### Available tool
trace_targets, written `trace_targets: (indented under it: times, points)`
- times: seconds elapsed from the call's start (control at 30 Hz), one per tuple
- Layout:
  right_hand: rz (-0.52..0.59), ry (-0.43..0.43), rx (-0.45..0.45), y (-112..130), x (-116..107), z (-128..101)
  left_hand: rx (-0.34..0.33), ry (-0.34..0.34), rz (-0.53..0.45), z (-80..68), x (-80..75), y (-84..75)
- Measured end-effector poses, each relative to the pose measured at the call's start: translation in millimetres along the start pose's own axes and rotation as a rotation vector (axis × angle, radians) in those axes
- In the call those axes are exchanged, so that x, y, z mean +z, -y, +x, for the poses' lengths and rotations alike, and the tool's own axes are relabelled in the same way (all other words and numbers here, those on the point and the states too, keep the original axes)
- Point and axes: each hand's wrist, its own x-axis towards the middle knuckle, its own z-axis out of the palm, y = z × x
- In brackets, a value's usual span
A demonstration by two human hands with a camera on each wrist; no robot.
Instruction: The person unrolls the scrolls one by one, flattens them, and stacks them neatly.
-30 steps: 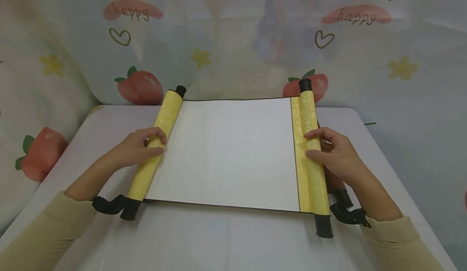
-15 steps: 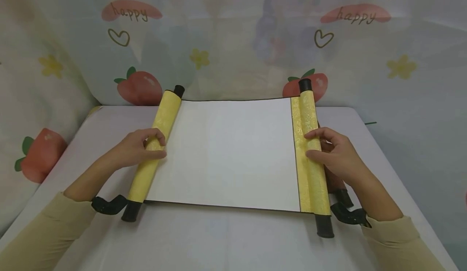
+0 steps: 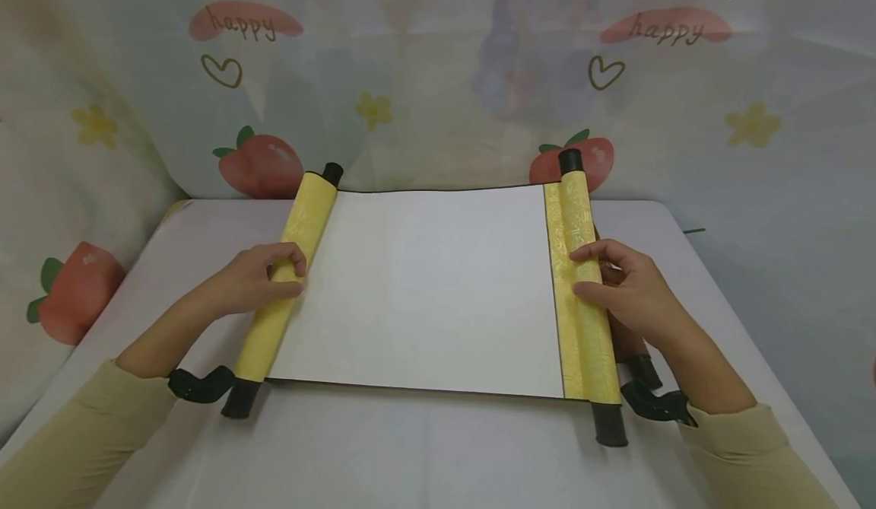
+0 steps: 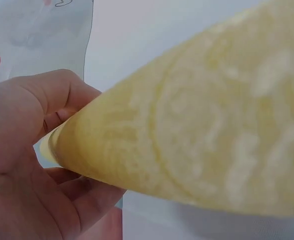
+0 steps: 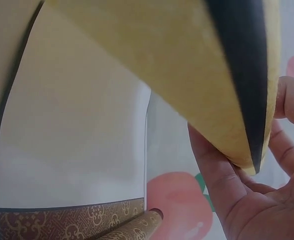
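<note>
A hanging scroll lies partly unrolled in the head view, with blank white paper [image 3: 431, 288] between two yellow patterned rolls. My left hand [image 3: 236, 281] grips the slanted left roll [image 3: 260, 341] at mid-length, thumb and fingers round it; the left wrist view shows this yellow roll [image 4: 186, 135] close up. On the other side, my right hand [image 3: 636, 292] holds the right roll [image 3: 598, 349] between thumb and fingers. Black knobs cap both rolls. Below the yellow brocade [image 5: 186, 65] in the right wrist view, white paper [image 5: 77, 125] ends in a brown patterned border [image 5: 27, 225].
A brown roller with a black end [image 3: 643, 372] shows under the right hand. The white table [image 3: 424, 456] reaches out around the scroll. A curtain [image 3: 438, 113] printed with fruit, hearts and flowers hangs behind. Black bands [image 3: 201, 385] circle both wrists.
My left hand and the left roll have moved slightly left, and a little more white paper shows between the rolls. The right hand stays almost still on its roll.
</note>
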Motion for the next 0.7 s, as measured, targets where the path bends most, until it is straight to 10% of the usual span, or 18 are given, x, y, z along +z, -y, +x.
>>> trace_targets:
  times: [0.7]
  points:
    - [0.024,0.007,0.027,-2.4,0.2,0.7,-0.027,-0.004,0.045,5.2,0.1,3.5]
